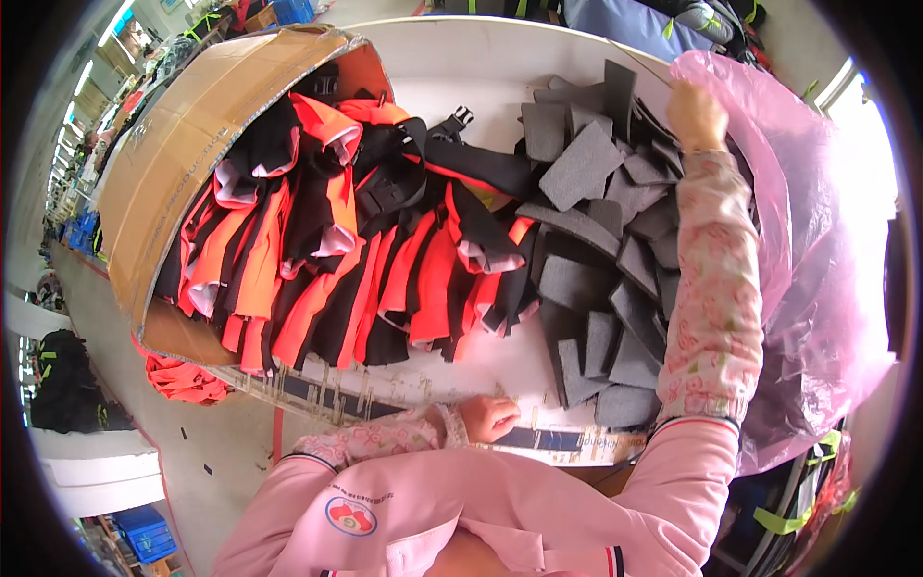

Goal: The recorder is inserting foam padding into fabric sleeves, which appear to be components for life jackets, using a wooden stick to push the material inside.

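Observation:
Reaching to the far right, my right hand (697, 117) is closed at the rim of a pink translucent plastic bag (827, 221); its fingertips are partly hidden. Dark grey foam pads (582, 168) spill in a loose heap from the bag's mouth, along the inner side of my right forearm. My left hand (488, 418) rests at the table's near edge with its fingers curled in and nothing visible in them. Beyond it lie many orange and black fabric sleeves (332, 274) with white lining, packed side by side. A black buckle (457, 123) shows among them.
A cardboard box (178, 163) lies on its side at the left, with the fabric pieces coming out of its mouth. The white table (461, 48) has a raised far rim. An orange bundle (185, 378) is low at the left. Blue bins (144, 534) stand below.

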`<state>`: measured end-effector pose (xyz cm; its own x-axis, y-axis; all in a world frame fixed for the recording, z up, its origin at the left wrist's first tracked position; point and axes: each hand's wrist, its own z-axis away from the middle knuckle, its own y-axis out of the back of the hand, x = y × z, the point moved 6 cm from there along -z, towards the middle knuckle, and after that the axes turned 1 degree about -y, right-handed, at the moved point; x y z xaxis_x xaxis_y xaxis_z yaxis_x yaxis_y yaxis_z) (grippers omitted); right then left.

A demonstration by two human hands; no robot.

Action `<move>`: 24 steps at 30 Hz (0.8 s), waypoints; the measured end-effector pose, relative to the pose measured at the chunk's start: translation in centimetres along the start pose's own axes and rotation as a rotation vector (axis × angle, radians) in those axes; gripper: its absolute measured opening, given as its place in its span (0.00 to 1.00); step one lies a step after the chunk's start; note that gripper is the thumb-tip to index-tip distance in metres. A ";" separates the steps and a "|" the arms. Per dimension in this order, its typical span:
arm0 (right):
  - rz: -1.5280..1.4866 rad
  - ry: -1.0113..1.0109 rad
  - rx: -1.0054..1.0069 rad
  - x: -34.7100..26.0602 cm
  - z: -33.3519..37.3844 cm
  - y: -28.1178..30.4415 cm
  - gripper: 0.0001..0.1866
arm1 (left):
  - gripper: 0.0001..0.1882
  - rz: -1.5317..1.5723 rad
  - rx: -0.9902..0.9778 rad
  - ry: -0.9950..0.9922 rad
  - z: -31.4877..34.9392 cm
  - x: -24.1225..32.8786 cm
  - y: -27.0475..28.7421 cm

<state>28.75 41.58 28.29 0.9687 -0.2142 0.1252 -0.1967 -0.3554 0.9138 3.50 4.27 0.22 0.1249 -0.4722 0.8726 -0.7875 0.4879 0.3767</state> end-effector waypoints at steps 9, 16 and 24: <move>-0.060 0.176 -0.273 -5.9 13.8 -6.1 0.12 | 0.03 -0.015 0.005 0.048 0.4 -0.5 0.2; -0.392 -0.134 0.035 -4.1 26.6 0.6 0.13 | 0.05 0.502 -0.162 0.459 1.3 -2.6 -0.2; -0.349 -0.407 0.068 -4.5 47.1 -2.7 0.21 | 0.12 -0.575 0.223 -0.162 8.3 5.4 15.1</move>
<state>17.81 0.65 7.09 0.8438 -0.4038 -0.3534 0.1037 -0.5235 0.8457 -12.67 3.00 8.06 0.4861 -0.7264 0.4858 -0.7307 -0.0329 0.6819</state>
